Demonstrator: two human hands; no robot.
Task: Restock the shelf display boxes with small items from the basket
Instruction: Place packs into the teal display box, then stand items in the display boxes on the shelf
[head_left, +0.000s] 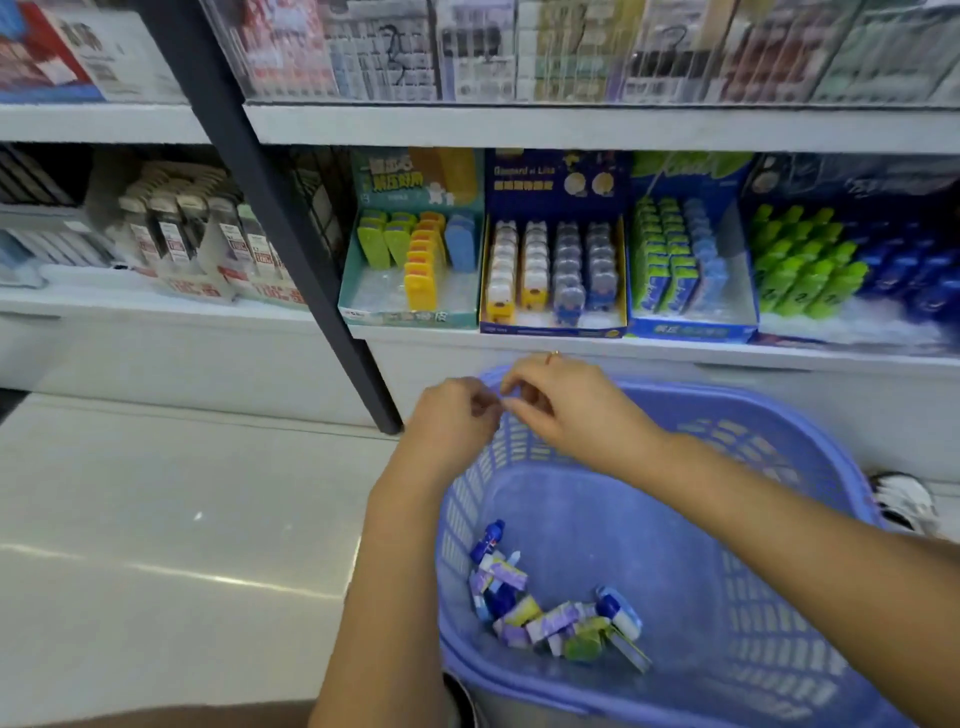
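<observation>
Head view: the left hand (457, 415) and right hand (566, 405) meet at centre frame, over the far rim of the basket (779, 545); the fingers of both curl toward each other; whether they pinch anything cannot be told. The items (550, 608) lie loose at lower centre, on the basket floor. Match each item to its kind among the boxes (410, 316) at mid frame; seat it upright in a row with gaps. Box labels are blurred; the rightmost box is cut off.

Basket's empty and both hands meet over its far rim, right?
Not empty: the head view shows small items lying in the bottom of the basket. The left hand and right hand do meet over its far rim.
</observation>
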